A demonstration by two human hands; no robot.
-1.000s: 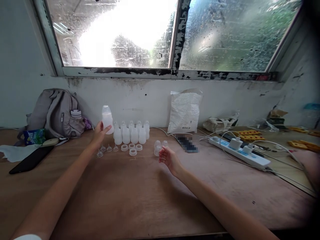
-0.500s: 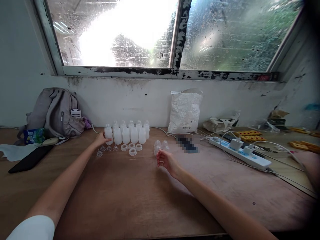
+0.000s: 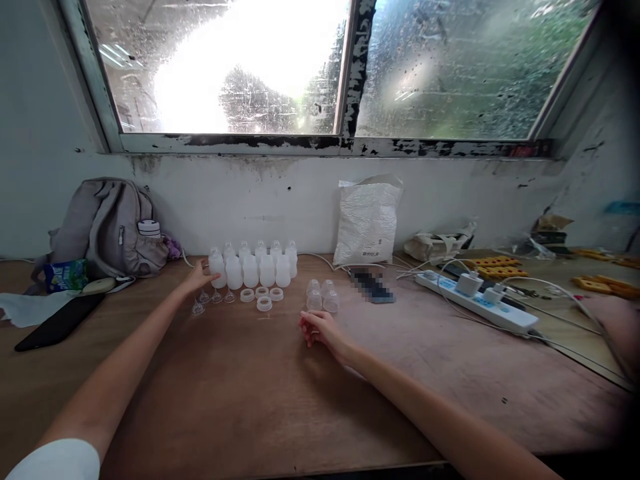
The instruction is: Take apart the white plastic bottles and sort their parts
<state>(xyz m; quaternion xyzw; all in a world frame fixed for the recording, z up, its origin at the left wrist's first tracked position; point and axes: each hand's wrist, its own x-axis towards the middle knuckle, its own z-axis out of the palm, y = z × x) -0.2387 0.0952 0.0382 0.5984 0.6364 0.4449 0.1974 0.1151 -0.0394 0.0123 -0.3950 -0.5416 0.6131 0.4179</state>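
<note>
My left hand (image 3: pixel 201 275) is closed around the front left milky baby bottle (image 3: pixel 217 265), the end one of two rows of upright bottles with clear domed tops. Just in front of that hand lie several clear nipples (image 3: pixel 199 307). Several white screw rings (image 3: pixel 265 304) lie flat before the bottles. My right hand (image 3: pixel 320 330) hovers low over the table, fingers loosely curled and apart, and nothing shows in it. Slightly beyond its fingers stand several clear domed caps (image 3: pixel 331 301), not touched by it.
A grey backpack (image 3: pixel 105 233) and a black tablet-like slab (image 3: pixel 60 322) are at the left. Against the wall leans a white plastic bag (image 3: pixel 367 223). On the right lie a power strip (image 3: pixel 480 307) with chargers and cables, and yellow parts (image 3: pixel 500 268). Another person's hand (image 3: pixel 607 327) is at the right edge.
My right hand has drawn back from the clear caps, toward me and a little left. My left hand stays at the same bottle. The view has shifted slightly.
</note>
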